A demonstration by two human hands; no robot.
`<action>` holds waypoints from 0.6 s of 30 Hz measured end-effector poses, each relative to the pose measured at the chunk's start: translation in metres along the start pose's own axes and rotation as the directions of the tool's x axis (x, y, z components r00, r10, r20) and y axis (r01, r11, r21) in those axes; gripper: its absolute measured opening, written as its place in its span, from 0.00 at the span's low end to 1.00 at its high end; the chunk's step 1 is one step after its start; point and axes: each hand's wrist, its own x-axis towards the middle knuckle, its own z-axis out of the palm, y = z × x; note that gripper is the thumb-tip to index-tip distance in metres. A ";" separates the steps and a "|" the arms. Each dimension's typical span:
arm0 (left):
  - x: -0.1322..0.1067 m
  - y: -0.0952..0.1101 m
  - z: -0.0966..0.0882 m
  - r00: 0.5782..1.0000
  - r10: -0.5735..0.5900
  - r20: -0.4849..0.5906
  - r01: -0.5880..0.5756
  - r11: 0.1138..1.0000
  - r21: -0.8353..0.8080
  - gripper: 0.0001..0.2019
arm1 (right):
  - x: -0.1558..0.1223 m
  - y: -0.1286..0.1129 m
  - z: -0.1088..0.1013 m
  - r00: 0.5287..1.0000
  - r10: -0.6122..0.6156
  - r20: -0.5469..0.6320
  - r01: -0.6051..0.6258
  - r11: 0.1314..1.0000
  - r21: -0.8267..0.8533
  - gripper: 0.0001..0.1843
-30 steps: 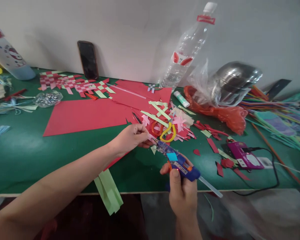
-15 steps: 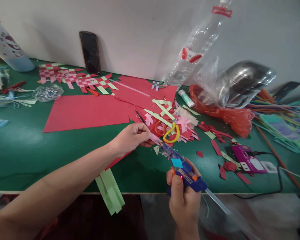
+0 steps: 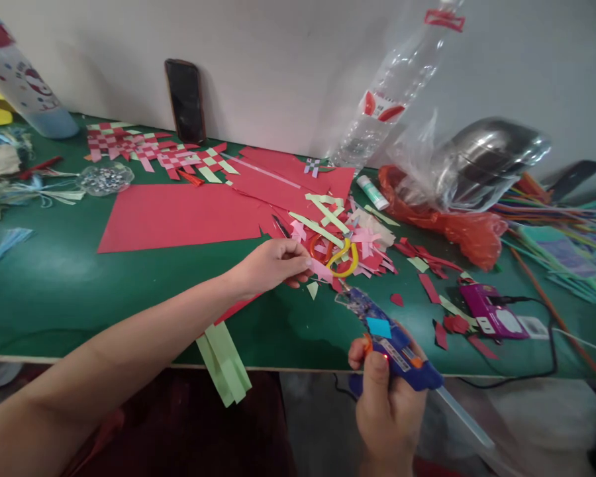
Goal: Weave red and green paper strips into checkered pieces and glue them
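Note:
Between the thumb and fingers of my left hand point(image 3: 278, 264) is a small pink paper strip point(image 3: 322, 270). My right hand point(image 3: 390, 391) is wrapped round a blue hot glue gun point(image 3: 392, 338) with a lit red light. A clear glue stick point(image 3: 464, 416) sticks out of its back end. The gun's nozzle points toward the pink strip, with a small gap between them. Scissors with yellow and orange handles point(image 3: 346, 258) lie among paper scraps just beyond. Below my left wrist, folded green paper strips point(image 3: 224, 363) hang over the table edge.
Red paper sheets point(image 3: 183, 215) and woven paper pieces point(image 3: 144, 151) lie at the back. A phone point(image 3: 185, 99) and a plastic bottle point(image 3: 377, 112) lean on the wall. At right are a glue stick tube point(image 3: 372, 192), a red plastic bag point(image 3: 457, 232) and a purple power strip point(image 3: 494, 311) with a cable.
The glue gun in my right hand has moved right and down, its nozzle now away from the pink strip. My left hand has shifted slightly right with the strip.

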 end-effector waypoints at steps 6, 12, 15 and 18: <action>0.042 0.015 0.004 0.998 0.037 0.052 -0.054 0.925 0.375 0.10 | -0.012 0.001 -0.008 0.997 0.080 0.008 -0.081 0.996 0.035 0.11; 0.039 0.025 -0.016 0.991 0.118 -0.058 -0.059 0.795 0.603 0.05 | -0.022 -0.004 -0.011 0.996 0.085 -0.005 -0.085 0.996 0.034 0.12; 0.005 0.020 -0.044 0.975 0.178 -0.135 -0.050 0.765 0.643 0.11 | -0.026 0.001 -0.014 0.994 0.111 0.003 -0.111 0.993 0.050 0.13; -0.047 0.001 -0.072 0.936 0.272 -0.226 -0.046 0.726 0.686 0.11 | -0.030 0.006 -0.014 0.992 0.125 0.029 -0.128 0.988 0.089 0.13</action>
